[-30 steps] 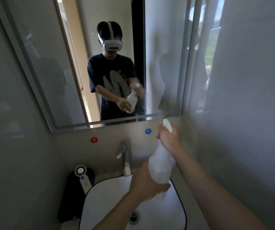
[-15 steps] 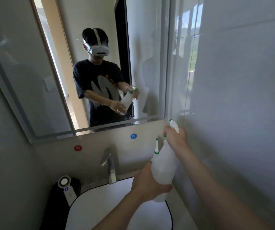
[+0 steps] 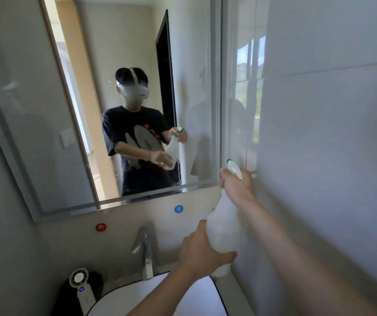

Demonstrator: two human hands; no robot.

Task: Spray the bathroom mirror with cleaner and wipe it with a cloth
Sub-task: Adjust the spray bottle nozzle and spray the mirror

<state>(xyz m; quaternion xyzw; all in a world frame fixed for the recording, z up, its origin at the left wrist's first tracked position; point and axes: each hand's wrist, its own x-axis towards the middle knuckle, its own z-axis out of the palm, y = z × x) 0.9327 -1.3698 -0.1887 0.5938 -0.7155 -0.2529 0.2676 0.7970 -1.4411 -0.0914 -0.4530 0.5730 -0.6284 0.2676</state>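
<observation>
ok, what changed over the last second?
The view tilted up and left. The spray bottle rose from over the sink toward the mirror, nozzle near its lower right corner. Grip unchanged: left hand around the body, right hand on the trigger head. No cloth in view.

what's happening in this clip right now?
A person stands at a bathroom sink holding a white spray bottle in both hands. The left hand grips the bottle's lower body; the right hand is wrapped around the green-trimmed trigger head, which points toward the mirror. No cloth is in view, and I can't make out spray on the glass, so wiping hasn't started.
</observation>
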